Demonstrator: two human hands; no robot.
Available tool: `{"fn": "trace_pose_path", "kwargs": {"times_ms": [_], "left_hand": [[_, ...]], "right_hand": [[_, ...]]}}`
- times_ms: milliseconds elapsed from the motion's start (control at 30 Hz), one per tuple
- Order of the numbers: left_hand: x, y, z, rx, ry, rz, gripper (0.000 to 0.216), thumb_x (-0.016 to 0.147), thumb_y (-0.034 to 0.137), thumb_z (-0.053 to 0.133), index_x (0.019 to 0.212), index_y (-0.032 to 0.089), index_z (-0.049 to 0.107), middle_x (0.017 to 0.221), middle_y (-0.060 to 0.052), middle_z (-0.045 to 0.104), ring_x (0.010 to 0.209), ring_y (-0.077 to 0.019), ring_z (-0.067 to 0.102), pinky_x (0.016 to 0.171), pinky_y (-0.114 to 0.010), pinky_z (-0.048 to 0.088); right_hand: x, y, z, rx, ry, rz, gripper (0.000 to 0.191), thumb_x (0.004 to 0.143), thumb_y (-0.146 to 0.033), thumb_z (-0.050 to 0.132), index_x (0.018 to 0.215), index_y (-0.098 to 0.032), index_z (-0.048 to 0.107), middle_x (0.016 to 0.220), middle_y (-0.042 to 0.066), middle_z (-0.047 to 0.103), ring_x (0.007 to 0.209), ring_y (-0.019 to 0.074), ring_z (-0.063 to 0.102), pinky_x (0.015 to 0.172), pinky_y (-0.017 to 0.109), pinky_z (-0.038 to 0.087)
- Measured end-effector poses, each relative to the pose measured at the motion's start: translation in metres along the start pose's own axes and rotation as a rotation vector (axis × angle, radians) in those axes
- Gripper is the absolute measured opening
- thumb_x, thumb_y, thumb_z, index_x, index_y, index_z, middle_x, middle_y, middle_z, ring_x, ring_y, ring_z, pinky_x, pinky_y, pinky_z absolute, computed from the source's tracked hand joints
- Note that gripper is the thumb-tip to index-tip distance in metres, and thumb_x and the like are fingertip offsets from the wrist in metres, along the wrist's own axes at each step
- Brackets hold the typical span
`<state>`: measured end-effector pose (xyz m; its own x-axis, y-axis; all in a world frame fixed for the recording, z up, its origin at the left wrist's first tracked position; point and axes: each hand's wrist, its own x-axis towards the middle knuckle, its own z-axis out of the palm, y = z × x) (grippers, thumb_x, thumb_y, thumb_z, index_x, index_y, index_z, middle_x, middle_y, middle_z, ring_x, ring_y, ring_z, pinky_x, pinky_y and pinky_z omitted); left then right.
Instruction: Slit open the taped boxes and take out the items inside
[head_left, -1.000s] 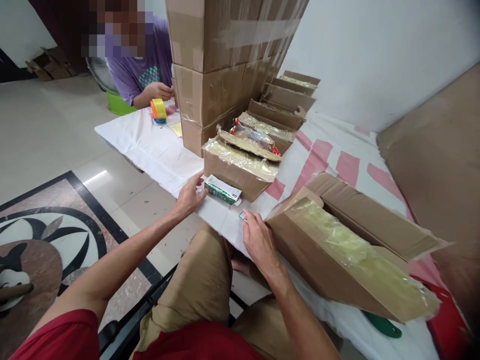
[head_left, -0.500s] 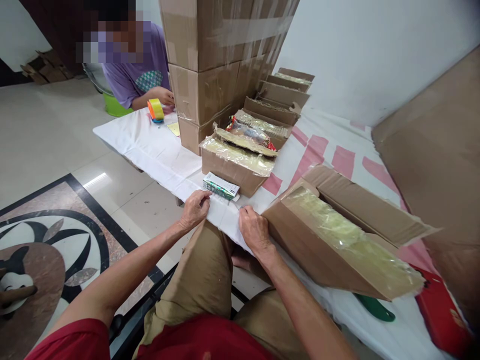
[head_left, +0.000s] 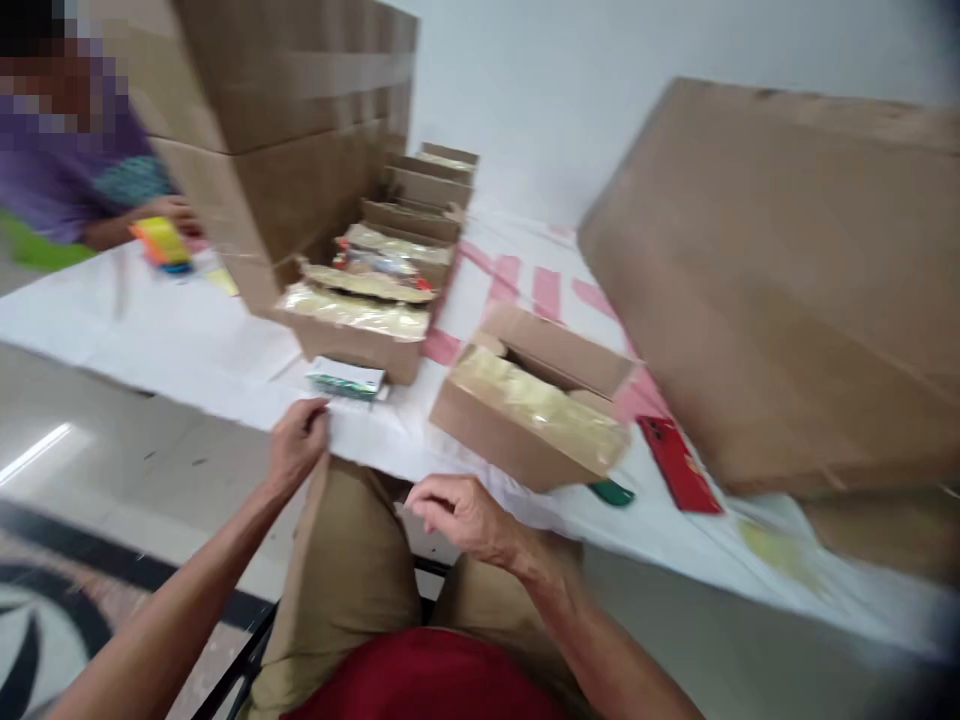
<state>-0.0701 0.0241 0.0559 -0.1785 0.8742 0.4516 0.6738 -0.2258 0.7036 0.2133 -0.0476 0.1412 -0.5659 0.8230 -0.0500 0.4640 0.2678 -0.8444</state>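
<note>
At the table's front edge, my left hand is closed in a pinch; what lies between its fingertips, if anything, is too small to make out. Just beyond those fingers lies a small white and green carton on the white tablecloth. My right hand hangs over my lap, off the table edge, its fingers loosely bent and slightly apart. Nothing shows in it, though motion blurs it. Ahead of it stands an open cardboard box with clear yellowish plastic packs inside.
A row of open boxes runs back beside tall stacked cartons. A large cardboard box stands right. A red phone and a green object lie near the edge. Tape rolls sit by a person in purple.
The view has swung right, bringing the red phone fully into sight. My right hand has come away from the table edge, back over my lap; my left stays near the small carton.
</note>
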Motion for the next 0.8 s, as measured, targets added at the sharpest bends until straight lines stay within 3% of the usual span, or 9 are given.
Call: {"fn": "trace_pose_path", "kwargs": {"times_ms": [67,133,200,300,367,433,600,800], "left_hand": [[0.001,-0.002,-0.003,0.072,-0.011,-0.067,0.030,0.080,0.030,0.052,0.098,0.019,0.073,0.093,-0.005,0.077,0.083,-0.0202,0.070,0.084,-0.034,0.058],[0.005,-0.002,-0.006,0.131,-0.024,-0.128,0.031,0.077,0.033,0.055,0.098,0.022,0.074,0.091,-0.001,0.077,0.081,-0.0202,0.070,0.084,-0.035,0.059],[0.008,0.003,-0.008,0.168,-0.038,-0.163,0.027,0.075,0.036,0.057,0.095,0.026,0.073,0.084,0.004,0.076,0.075,-0.0186,0.068,0.080,-0.034,0.059],[0.009,0.020,-0.006,0.226,-0.058,-0.106,0.026,0.075,0.038,0.057,0.091,0.028,0.074,0.086,0.004,0.076,0.071,-0.0176,0.065,0.068,-0.031,0.057],[0.006,0.036,0.001,0.240,-0.072,-0.018,0.029,0.078,0.039,0.056,0.093,0.024,0.076,0.093,-0.002,0.077,0.079,-0.0200,0.067,0.064,-0.030,0.054],[0.001,0.050,0.014,0.215,-0.109,0.058,0.031,0.082,0.040,0.054,0.095,0.022,0.076,0.097,-0.006,0.077,0.092,-0.0233,0.070,0.068,-0.031,0.055],[-0.010,0.066,0.046,0.166,-0.192,0.066,0.027,0.083,0.038,0.053,0.092,0.022,0.074,0.096,-0.008,0.077,0.102,-0.0270,0.071,0.095,-0.041,0.057],[-0.014,0.064,0.052,0.179,-0.163,-0.003,0.025,0.079,0.034,0.056,0.092,0.021,0.074,0.095,-0.007,0.078,0.098,-0.0270,0.072,0.098,-0.045,0.056]], "right_hand": [[-0.040,0.003,-0.019,0.148,-0.065,0.009,0.017,0.094,-0.019,0.059,0.089,-0.018,0.075,0.074,0.000,0.073,0.064,0.0109,0.067,0.062,0.019,0.049],[-0.083,0.008,-0.045,0.187,-0.010,0.095,0.017,0.093,-0.023,0.060,0.088,-0.018,0.075,0.070,-0.001,0.072,0.061,0.0111,0.066,0.059,0.020,0.048],[-0.124,0.019,-0.074,0.159,0.174,0.183,0.017,0.094,-0.027,0.060,0.087,-0.019,0.074,0.067,-0.001,0.071,0.060,0.0120,0.066,0.059,0.021,0.049],[-0.170,0.049,-0.117,-0.034,0.600,0.238,0.017,0.093,-0.031,0.059,0.087,-0.021,0.072,0.069,0.000,0.073,0.064,0.0153,0.070,0.062,0.025,0.053],[-0.184,0.078,-0.142,-0.265,0.872,0.232,0.019,0.095,-0.033,0.056,0.090,-0.022,0.071,0.072,0.002,0.075,0.065,0.0175,0.071,0.063,0.028,0.055],[-0.186,0.110,-0.162,-0.503,1.009,0.206,0.023,0.097,-0.034,0.052,0.092,-0.022,0.071,0.075,0.004,0.077,0.067,0.0199,0.073,0.066,0.032,0.057],[-0.173,0.169,-0.186,-0.706,0.919,0.161,0.025,0.097,-0.030,0.051,0.088,-0.023,0.074,0.090,0.010,0.080,0.085,0.0248,0.074,0.080,0.037,0.056],[-0.174,0.191,-0.184,-0.826,0.727,0.162,0.027,0.101,-0.026,0.051,0.093,-0.021,0.076,0.095,0.010,0.080,0.088,0.0237,0.071,0.082,0.035,0.049]]}}
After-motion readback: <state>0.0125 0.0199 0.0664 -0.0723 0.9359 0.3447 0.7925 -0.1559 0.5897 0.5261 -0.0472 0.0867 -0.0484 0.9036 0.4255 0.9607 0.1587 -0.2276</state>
